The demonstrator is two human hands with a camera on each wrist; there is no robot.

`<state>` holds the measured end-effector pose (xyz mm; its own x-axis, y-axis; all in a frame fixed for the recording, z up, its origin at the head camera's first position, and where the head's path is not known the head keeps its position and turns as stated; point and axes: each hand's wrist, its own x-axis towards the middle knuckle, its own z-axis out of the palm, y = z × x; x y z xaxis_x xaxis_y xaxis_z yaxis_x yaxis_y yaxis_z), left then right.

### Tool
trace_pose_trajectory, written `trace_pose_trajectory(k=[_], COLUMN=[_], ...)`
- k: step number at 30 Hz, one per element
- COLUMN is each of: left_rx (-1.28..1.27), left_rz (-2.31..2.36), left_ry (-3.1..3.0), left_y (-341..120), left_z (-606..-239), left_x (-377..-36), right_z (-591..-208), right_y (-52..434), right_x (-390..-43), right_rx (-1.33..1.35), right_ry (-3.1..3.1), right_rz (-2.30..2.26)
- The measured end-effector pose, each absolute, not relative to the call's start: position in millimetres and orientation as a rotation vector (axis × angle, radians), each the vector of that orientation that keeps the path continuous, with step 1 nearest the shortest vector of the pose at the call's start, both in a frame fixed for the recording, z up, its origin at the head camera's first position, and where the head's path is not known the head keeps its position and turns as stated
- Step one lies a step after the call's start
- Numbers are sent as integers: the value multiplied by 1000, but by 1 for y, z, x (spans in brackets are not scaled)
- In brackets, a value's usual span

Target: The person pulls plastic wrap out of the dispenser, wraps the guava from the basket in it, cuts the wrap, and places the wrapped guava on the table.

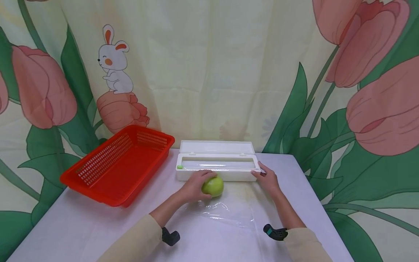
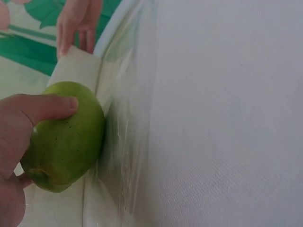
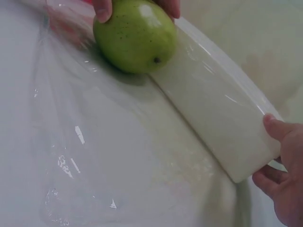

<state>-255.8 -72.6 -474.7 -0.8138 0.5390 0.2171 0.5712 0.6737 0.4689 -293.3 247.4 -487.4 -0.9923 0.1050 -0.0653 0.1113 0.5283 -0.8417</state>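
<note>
A smooth green fruit (image 1: 213,186) with small dark specks is gripped by my left hand (image 1: 196,186), thumb on one side and fingers on the other. It sits against the front of a white plastic-wrap dispenser box (image 1: 209,176), above a sheet of clear plastic wrap (image 1: 226,211) spread on the table. Whether the fruit touches the wrap I cannot tell. The box's lid (image 1: 216,147) stands raised at the back, and a small green slider (image 1: 179,167) shows at its left end. My right hand (image 1: 268,181) holds the box's right end, thumb at the front edge in the right wrist view.
A red plastic basket (image 1: 122,203) with slotted walls stands to the left on the white-covered table (image 1: 82,225). Behind the table hangs a curtain (image 1: 196,72) printed with tulips and a rabbit. A dark wrist device (image 1: 276,233) is strapped by each sleeve.
</note>
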Motion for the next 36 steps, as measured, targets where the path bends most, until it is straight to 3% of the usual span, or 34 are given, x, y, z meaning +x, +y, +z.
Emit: trace_pose_trajectory(k=[24, 32, 36], left_rx=[-908, -889, -877], left_rz=[-807, -861, -899], left_ry=[-2741, -2727, -2723], left_y=[-86, -95, -100], left_z=[-467, -464, -466], left_x=[-244, -239, -237], right_z=[-485, -523, -503], right_y=[242, 255, 246], right_x=[-258, -269, -248], right_rx=[186, 210, 113], right_ry=[2863, 3008, 2948], right_rz=[-1600, -1563, -1572])
